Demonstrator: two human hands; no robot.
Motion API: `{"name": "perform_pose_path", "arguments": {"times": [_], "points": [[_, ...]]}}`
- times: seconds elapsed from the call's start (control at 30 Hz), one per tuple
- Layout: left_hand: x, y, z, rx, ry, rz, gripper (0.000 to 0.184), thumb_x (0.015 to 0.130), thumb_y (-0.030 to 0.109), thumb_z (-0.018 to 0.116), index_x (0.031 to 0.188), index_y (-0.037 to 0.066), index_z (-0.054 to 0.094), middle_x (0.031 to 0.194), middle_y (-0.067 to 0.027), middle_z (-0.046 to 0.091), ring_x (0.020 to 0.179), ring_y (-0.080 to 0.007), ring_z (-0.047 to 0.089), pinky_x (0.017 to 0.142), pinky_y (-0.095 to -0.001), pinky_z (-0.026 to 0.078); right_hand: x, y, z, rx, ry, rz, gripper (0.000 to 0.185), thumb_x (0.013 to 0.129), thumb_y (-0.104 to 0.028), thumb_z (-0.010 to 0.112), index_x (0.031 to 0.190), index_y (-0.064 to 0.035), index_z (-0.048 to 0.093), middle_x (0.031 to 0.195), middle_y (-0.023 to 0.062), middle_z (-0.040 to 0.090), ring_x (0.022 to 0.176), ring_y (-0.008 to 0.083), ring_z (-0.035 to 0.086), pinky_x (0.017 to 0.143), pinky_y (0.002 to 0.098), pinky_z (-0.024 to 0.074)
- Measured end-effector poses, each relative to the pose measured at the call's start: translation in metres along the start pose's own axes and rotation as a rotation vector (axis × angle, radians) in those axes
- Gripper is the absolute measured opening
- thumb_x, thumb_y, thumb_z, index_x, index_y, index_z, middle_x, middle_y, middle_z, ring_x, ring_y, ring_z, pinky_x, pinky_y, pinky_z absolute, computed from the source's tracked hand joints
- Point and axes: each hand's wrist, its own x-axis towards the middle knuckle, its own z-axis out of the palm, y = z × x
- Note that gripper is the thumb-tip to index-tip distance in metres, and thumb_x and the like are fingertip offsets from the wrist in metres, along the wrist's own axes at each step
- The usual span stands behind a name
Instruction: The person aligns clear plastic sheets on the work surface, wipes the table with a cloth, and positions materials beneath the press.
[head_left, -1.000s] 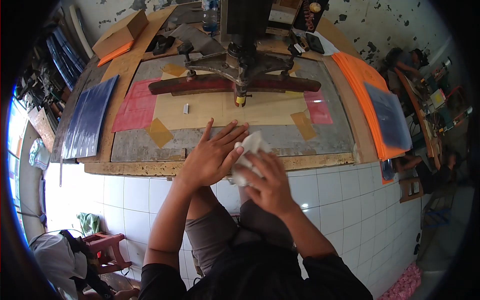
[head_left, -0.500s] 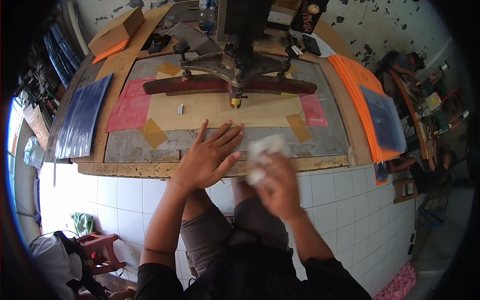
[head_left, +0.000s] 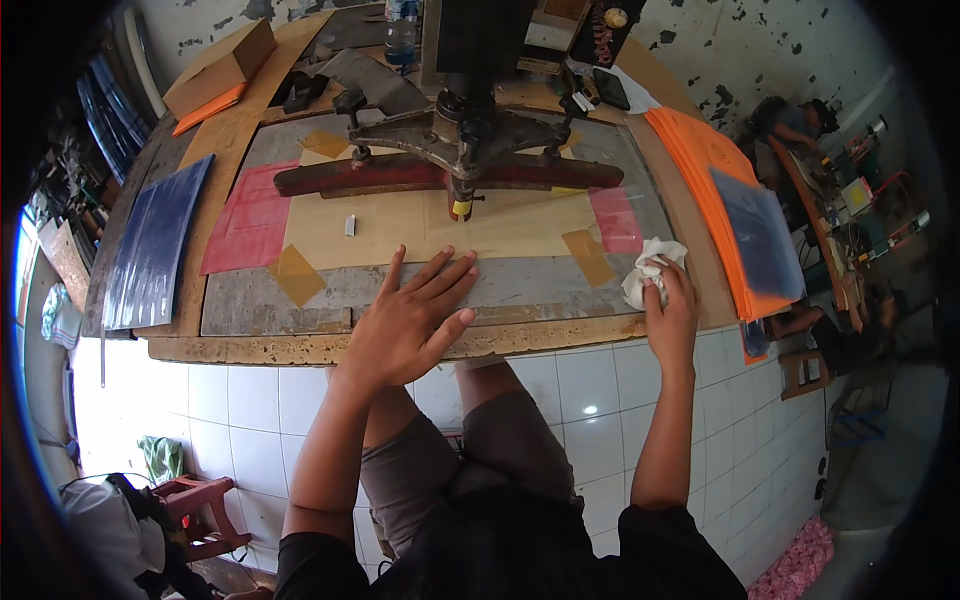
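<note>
My left hand (head_left: 408, 322) lies flat with its fingers spread, at the front edge of the metal bed (head_left: 235, 315). Its fingertips reach the lower border of a tan sheet (head_left: 400, 235) held down with brown tape. In my right hand (head_left: 672, 315) is a crumpled white cloth (head_left: 655, 268), resting on the right front part of the bed. Above the sheet stands a press head with a dark red bar (head_left: 400, 175). A small light grey piece (head_left: 350, 225) lies on the sheet, with pink film (head_left: 250, 220) at its left end.
Blue clear sleeves (head_left: 160, 245) lie on the left side of the table. An orange stack (head_left: 690, 180) with a clear blue sleeve on top is at the right. A cardboard box (head_left: 220, 70) and a water bottle (head_left: 402, 35) stand behind. Another person (head_left: 795, 130) sits at a far-right bench.
My right hand has moved right with the white cloth, from in front of the table edge onto the bed's right corner. My left hand stays spread in the same place.
</note>
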Motion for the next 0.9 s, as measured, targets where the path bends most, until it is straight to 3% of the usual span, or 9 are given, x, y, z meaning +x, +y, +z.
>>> {"name": "perform_pose_path", "arguments": {"times": [0.1,0.2,0.27,0.37,0.53,0.63,0.73,0.9], "points": [[0.000,0.001,0.000,0.017,0.008,0.004,0.067,0.120,0.049,0.037,0.165,0.003,0.056,0.179,-0.0082,0.046,0.170,-0.0306,0.033,0.139,-0.0668,0.009,-0.010,-0.035,0.013,-0.071,-0.001,-0.103,0.040,0.099,-0.010,0.076,0.139,-0.0124,0.073,0.150,0.0135,0.068,0.139,0.0419,0.061,0.117,0.0546,0.0488],[-0.001,-0.001,0.000,0.011,0.006,0.002,0.067,0.120,0.049,0.037,0.165,0.004,0.055,0.179,-0.0080,0.046,0.170,-0.0305,0.033,0.139,-0.0667,0.009,-0.041,-0.110,0.035,0.217,-0.152,-0.383,0.050,0.091,-0.008,0.082,0.141,-0.0166,0.076,0.152,0.0115,0.065,0.149,0.0389,0.057,0.123,0.0576,0.0462],[0.000,-0.001,-0.001,-0.003,-0.003,0.003,0.067,0.120,0.049,0.037,0.165,0.004,0.055,0.179,-0.0077,0.046,0.170,-0.0303,0.033,0.139,-0.0666,0.009,-0.045,-0.151,0.033,0.338,-0.274,-0.537,0.052,0.090,-0.013,0.085,0.141,-0.0181,0.076,0.152,0.0090,0.063,0.150,0.0369,0.056,0.123,0.0573,0.0454],[0.000,-0.001,-0.002,-0.012,-0.018,-0.001,0.066,0.120,0.048,0.037,0.166,0.004,0.055,0.179,-0.0074,0.045,0.170,-0.0301,0.033,0.139,-0.0663,0.009,-0.025,-0.147,0.039,0.359,-0.303,-0.572,0.050,0.090,-0.014,0.085,0.139,-0.0188,0.077,0.152,0.0080,0.064,0.149,0.0356,0.057,0.122,0.0550,0.0468],[-0.001,0.000,0.000,0.000,-0.006,-0.007,0.064,0.119,0.046,0.039,0.165,0.004,0.056,0.179,-0.0075,0.046,0.170,-0.0300,0.033,0.140,-0.0657,0.009,0.036,-0.053,0.040,0.166,-0.098,-0.254,0.034,0.099,-0.015,0.078,0.134,-0.0160,0.077,0.150,0.0093,0.068,0.133,0.0377,0.065,0.118,0.0496,0.0487],[-0.001,0.002,0.000,-0.017,0.017,-0.003,0.064,0.118,0.047,0.042,0.162,0.003,0.058,0.177,-0.0082,0.049,0.169,-0.0305,0.035,0.140,-0.0657,0.010,0.042,-0.020,0.028,0.036,-0.016,-0.169,0.030,0.102,-0.016,0.075,0.132,-0.0136,0.076,0.149,0.0113,0.069,0.133,0.0388,0.065,0.116,0.0498,0.0488],[-0.005,0.001,0.001,0.024,0.059,0.025,0.064,0.115,0.050,0.050,0.156,0.004,0.065,0.173,-0.0087,0.054,0.163,-0.0303,0.046,0.139,-0.0648,0.016,0.010,-0.025,0.023,0.079,0.004,-0.195,0.032,0.101,-0.014,0.076,0.133,-0.0107,0.075,0.145,0.0128,0.070,0.131,0.0405,0.065,0.114,0.0507,0.0487],[-0.013,0.000,-0.008,-0.085,0.045,0.018,0.050,0.099,0.040,0.074,0.137,0.008,0.079,0.159,-0.0078,0.067,0.150,-0.0329,0.058,0.136,-0.0616,0.026,-0.042,-0.052,-0.032,0.182,-0.239,-0.174,0.033,0.098,-0.007,0.077,0.132,-0.0063,0.078,0.140,0.0150,0.072,0.131,0.0396,0.066,0.111,0.0497,0.0532]]}}
